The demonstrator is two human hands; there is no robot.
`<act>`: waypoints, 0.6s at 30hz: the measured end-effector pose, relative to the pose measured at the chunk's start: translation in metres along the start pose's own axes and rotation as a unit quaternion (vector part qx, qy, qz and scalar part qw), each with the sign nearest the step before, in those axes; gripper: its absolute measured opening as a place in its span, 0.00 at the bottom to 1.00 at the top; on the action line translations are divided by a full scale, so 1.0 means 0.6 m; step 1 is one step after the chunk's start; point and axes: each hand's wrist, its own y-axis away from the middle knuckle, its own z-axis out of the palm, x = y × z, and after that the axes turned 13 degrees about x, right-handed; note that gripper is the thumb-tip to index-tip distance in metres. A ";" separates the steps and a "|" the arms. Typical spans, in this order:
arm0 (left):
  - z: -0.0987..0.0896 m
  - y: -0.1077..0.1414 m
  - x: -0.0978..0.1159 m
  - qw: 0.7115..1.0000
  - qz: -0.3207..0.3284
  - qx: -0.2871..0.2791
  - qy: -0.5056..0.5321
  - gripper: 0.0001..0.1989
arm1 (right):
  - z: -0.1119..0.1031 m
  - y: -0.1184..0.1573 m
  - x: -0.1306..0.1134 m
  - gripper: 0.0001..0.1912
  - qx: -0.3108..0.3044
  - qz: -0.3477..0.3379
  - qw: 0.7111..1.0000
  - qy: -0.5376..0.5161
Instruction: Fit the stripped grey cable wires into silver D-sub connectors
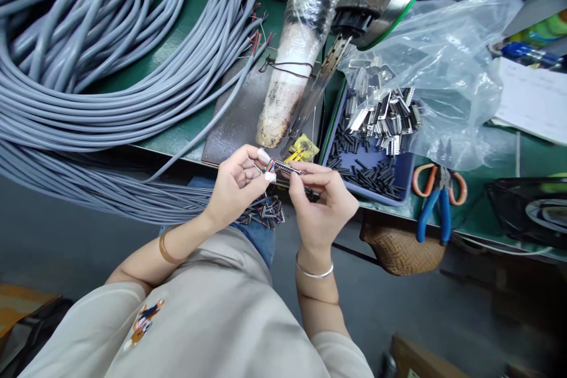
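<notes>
My left hand pinches the thin coloured wires between thumb and forefinger, with white coverings on those fingertips. Right beside it, my right hand grips a small black and silver connector by its right end. The wires meet the connector's left end between the two hands. Just behind the fingers lies a yellow piece at the edge of a dark board. A soldering iron's slotted metal shaft points down toward this spot, next to a plastic-wrapped tube.
Grey cables spread over the green table's left side, with wired connectors hanging below. A blue tray holds connectors and black sleeves beneath a plastic bag. Pliers and cutters overlap the right front edge, above a woven basket.
</notes>
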 end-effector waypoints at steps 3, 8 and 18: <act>-0.010 0.001 -0.002 0.998 -0.034 -0.046 0.007 0.10 | -0.010 -0.002 -0.011 0.05 0.042 0.085 0.995 -0.036; -0.007 0.006 0.004 0.997 -0.045 -0.065 -0.001 0.11 | -0.027 -0.014 -0.036 0.07 0.009 0.072 0.997 0.021; -0.011 0.011 0.002 0.998 -0.034 -0.049 0.012 0.10 | -0.008 -0.021 -0.048 0.05 -0.117 0.104 0.988 0.001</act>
